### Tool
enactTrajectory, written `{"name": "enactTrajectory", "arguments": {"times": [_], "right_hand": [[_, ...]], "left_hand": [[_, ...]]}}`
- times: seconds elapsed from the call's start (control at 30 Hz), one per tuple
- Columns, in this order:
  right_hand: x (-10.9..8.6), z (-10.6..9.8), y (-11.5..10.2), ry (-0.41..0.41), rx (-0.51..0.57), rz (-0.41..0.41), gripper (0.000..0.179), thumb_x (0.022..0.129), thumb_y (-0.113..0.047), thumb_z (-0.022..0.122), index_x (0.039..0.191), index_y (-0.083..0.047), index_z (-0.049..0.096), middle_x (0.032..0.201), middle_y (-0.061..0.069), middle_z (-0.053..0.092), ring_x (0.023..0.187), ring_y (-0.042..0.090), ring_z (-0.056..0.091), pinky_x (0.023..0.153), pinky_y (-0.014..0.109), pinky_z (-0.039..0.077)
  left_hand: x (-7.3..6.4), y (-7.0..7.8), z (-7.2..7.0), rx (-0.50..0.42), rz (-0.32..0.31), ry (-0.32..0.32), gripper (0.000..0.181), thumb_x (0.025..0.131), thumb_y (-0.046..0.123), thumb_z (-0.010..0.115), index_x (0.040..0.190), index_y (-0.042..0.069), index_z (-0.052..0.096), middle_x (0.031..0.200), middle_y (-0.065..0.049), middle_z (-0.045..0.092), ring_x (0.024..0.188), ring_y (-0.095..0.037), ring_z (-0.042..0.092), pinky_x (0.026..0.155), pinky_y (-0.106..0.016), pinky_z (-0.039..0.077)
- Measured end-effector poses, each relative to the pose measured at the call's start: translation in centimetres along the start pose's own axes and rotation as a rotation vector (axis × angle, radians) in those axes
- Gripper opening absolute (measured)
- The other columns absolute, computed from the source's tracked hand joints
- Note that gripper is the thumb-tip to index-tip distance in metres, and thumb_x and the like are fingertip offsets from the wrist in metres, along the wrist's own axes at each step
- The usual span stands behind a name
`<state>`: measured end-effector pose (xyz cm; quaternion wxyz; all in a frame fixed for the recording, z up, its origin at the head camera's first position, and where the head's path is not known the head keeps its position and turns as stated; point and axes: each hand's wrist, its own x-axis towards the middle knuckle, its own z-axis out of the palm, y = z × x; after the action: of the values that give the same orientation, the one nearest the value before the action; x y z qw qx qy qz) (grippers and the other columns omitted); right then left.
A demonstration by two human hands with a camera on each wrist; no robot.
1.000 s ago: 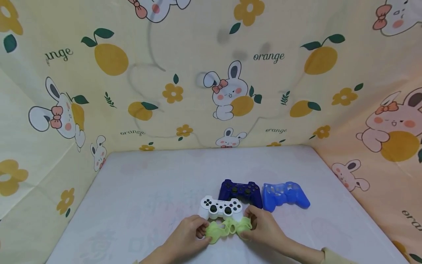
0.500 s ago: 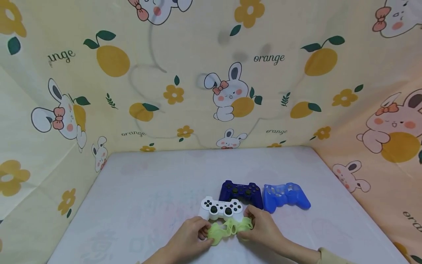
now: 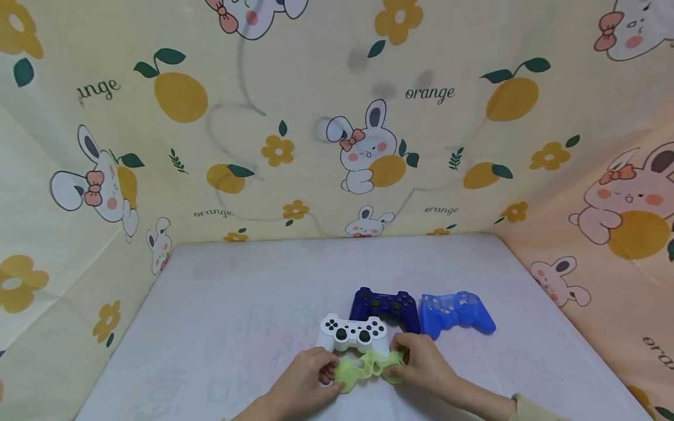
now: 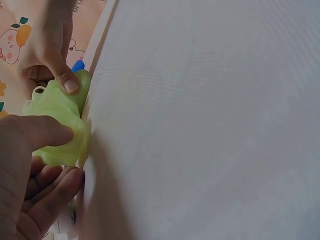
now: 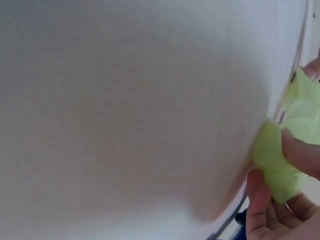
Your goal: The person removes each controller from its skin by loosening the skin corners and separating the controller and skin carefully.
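A soft yellow-green silicone controller cover is stretched between both hands in front of a white game controller. My left hand pinches the cover's left grip, thumb on the near side, as the left wrist view also shows on the cover. At the other end my right hand pinches the right grip between thumb and fingers. In the right wrist view the right thumb presses on the cover's surface. The white controller lies face up, its lower handles partly behind the cover and hands.
Behind the white controller lies a dark blue game controller, partly overlapped by it. To its right is a bright blue silicone cover. All rest on a white-covered table, with patterned cloth walls at the back and sides.
Both hands have shifted slightly, and the green cover's middle has bent and turned a little between them. The controllers and blue cover stay in place.
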<state>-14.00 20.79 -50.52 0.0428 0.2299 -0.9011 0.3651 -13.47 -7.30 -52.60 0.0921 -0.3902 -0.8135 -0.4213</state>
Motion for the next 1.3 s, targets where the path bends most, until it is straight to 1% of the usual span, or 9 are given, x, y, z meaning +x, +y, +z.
{"name": "enactTrajectory", "arguments": {"times": [0.1,0.27,0.33,0.63,0.77,0.97,1.07,1.17,1.3], "right_hand": [[-0.2,0.0,0.0,-0.004,-0.009,-0.025,0.031,0.065,-0.003,0.085,0.077,-0.018,0.059,0.065,-0.015,0.052,0.057,0.001,0.046,0.047,0.022,0.042],[-0.4,0.1,0.1,0.013,0.005,-0.052,0.035,0.061,0.013,0.067,0.076,-0.018,0.059,0.064,-0.015,0.051,0.055,0.000,0.045,0.043,0.021,0.041],[-0.4,0.1,0.2,0.013,0.013,-0.040,0.036,0.060,0.014,0.065,0.076,-0.017,0.058,0.063,-0.014,0.050,0.055,0.000,0.044,0.043,0.021,0.041],[-0.4,-0.6,-0.1,-0.036,0.051,0.072,0.027,0.067,0.006,0.072,0.079,-0.013,0.058,0.061,-0.012,0.052,0.052,0.002,0.047,0.043,0.021,0.041],[-0.4,-0.9,-0.3,-0.054,0.048,0.109,0.025,0.068,0.002,0.073,0.080,-0.014,0.058,0.061,-0.011,0.051,0.053,0.003,0.046,0.044,0.022,0.040],[-0.4,-1.1,-0.4,-0.075,0.059,0.146,0.025,0.066,-0.002,0.074,0.081,-0.015,0.059,0.064,-0.010,0.052,0.057,0.005,0.048,0.047,0.023,0.042],[-0.4,-1.1,-0.4,-0.090,0.087,0.154,0.026,0.065,-0.002,0.076,0.081,-0.015,0.059,0.066,-0.009,0.053,0.059,0.007,0.049,0.049,0.024,0.043],[-0.5,-1.2,-0.3,-0.107,0.117,0.164,0.027,0.065,-0.003,0.077,0.081,-0.015,0.059,0.068,-0.008,0.054,0.062,0.009,0.049,0.051,0.025,0.044],[-0.4,-1.2,-0.2,-0.135,0.152,0.205,0.026,0.065,-0.004,0.078,0.082,-0.015,0.060,0.071,-0.006,0.054,0.067,0.012,0.049,0.055,0.026,0.042]], "left_hand": [[0.1,0.1,0.1,0.002,-0.007,-0.008,0.024,0.072,0.004,0.082,0.091,0.005,0.067,0.079,0.006,0.057,0.068,-0.001,0.054,0.059,-0.013,0.048],[0.3,0.3,0.2,0.000,-0.013,-0.032,0.022,0.074,0.005,0.082,0.089,0.008,0.066,0.078,0.007,0.056,0.068,0.000,0.053,0.059,-0.013,0.048],[0.3,0.4,0.2,-0.002,-0.007,-0.038,0.022,0.073,0.005,0.082,0.088,0.008,0.065,0.078,0.007,0.055,0.068,-0.001,0.053,0.059,-0.013,0.048],[0.5,0.3,0.3,-0.010,0.003,-0.064,0.025,0.073,0.005,0.082,0.089,0.010,0.064,0.079,0.007,0.054,0.069,0.000,0.053,0.060,-0.013,0.048],[0.3,0.3,0.5,-0.104,-0.017,-0.035,0.028,0.072,0.001,0.083,0.092,0.009,0.064,0.083,0.004,0.056,0.072,-0.004,0.057,0.061,-0.017,0.052],[0.1,0.6,0.8,-0.264,-0.037,0.076,0.039,0.068,-0.006,0.082,0.099,0.009,0.065,0.091,-0.001,0.058,0.073,-0.013,0.063,0.062,-0.026,0.056],[0.1,0.8,0.8,-0.324,-0.045,0.110,0.042,0.067,-0.009,0.081,0.101,0.009,0.064,0.093,-0.003,0.059,0.074,-0.014,0.064,0.063,-0.029,0.057],[0.2,1.0,0.8,-0.389,-0.078,0.107,0.042,0.068,-0.012,0.080,0.102,0.008,0.064,0.095,-0.005,0.060,0.076,-0.015,0.065,0.065,-0.031,0.058],[0.2,1.0,1.1,-0.459,-0.137,0.073,0.041,0.070,-0.014,0.077,0.103,0.006,0.062,0.096,-0.006,0.058,0.080,-0.016,0.065,0.067,-0.032,0.058]]}}
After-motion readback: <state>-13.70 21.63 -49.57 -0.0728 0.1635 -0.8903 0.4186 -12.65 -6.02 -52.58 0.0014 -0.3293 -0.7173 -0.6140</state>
